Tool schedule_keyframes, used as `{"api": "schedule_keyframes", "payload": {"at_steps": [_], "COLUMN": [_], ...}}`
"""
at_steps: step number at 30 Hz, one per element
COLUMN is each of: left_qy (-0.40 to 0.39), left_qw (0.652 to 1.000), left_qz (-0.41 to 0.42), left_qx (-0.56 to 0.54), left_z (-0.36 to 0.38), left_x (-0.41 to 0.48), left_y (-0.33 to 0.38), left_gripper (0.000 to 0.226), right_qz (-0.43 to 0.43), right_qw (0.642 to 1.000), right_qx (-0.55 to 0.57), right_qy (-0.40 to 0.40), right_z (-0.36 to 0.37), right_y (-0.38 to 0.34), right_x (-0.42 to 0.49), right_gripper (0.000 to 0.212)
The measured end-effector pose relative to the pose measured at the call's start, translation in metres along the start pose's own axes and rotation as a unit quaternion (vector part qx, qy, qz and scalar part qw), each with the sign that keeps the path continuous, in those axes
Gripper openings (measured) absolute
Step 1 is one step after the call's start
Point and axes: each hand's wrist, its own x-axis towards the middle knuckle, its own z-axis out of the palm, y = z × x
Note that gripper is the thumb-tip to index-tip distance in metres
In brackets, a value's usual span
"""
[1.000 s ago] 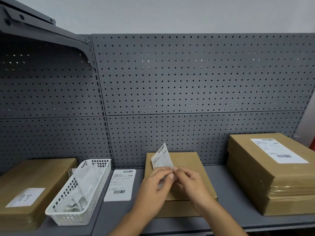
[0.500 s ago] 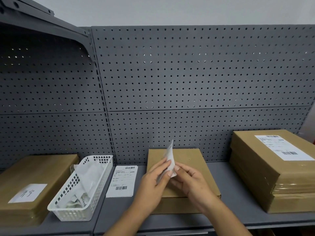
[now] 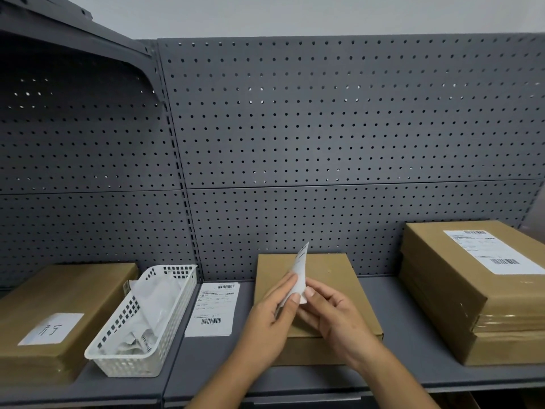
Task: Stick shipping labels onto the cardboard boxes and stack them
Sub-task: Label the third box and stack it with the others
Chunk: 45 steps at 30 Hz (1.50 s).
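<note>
Label (image 3: 301, 268) up in front of us, standing almost edge-on, its lower end pinched between both hands. The left hand (image 3: 269, 324) grips it from its side, thumb and forefinger curled against the paper. The right hand (image 3: 339, 317) comes in from the other side, fingertips curled onto that same lower corner. The top of the strip pokes up above the fingers with a little print showing. Whether sticker and backing are parting we cannot tell, as it is too thin from here.

Right under and behind the hands we have a flat box (image 3: 333, 270), plain brown top, with both wrists crossing over its near edge.

Just left of the left hand, a second label (image 3: 213, 308) lies flat on the shelf (image 3: 392, 305) beside the box, barcode end nearest us. Further left sits a white basket (image 3: 118, 360) with crumpled white scraps (image 3: 153, 302) inside. Beyond that is the left stack (image 3: 73, 290) of brown boxes, topped by a white note (image 3: 51, 329) with handwriting on it.

Over to the right of the right hand, well apart from it, we see the right stack (image 3: 436, 290), taller, with a stuck label (image 3: 492, 252) flat on its top box. Behind the hands, a grey pegboard (image 3: 324, 128) fills the back.
</note>
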Motion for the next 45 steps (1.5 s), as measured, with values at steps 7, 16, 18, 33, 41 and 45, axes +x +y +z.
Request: {"api": "schedule_keyframes", "payload": {"at_steps": [7,16,18,33,41,45], "left_qy": [-0.005,0.009,0.009,-0.023,-0.063,-0.065], "left_qw": [1.000,0.999,0.999,0.999,0.994,0.994], "left_qz": [0.008,0.015,0.012,0.004,0.017,0.015], "left_qx": [-0.026,-0.035,-0.039,-0.043,-0.090,-0.081], "left_z": [0.002,0.003,0.004,0.005,0.006,0.004], "left_x": [-0.004,-0.010,-0.011,-0.014,-0.015,-0.013], "left_y": [0.008,0.018,0.019,0.027,0.029,0.026], "left_gripper": [0.042,0.041,0.041,0.045,0.050,0.051], "right_qz": [-0.026,-0.039,-0.038,-0.066,-0.104,-0.125], "right_qw": [0.999,0.999,0.999,0.997,0.994,0.991], "right_qx": [-0.008,-0.022,-0.028,-0.029,-0.030,-0.034], "right_qy": [-0.024,-0.012,-0.010,0.007,0.031,0.042], "right_z": [0.001,0.001,0.000,0.006,0.012,0.012], "right_y": [-0.007,-0.006,-0.004,0.000,0.005,0.007], "right_x": [-0.009,-0.010,-0.011,-0.016,-0.015,-0.015], "right_gripper": [0.040,0.044,0.044,0.070,0.067,0.063]}}
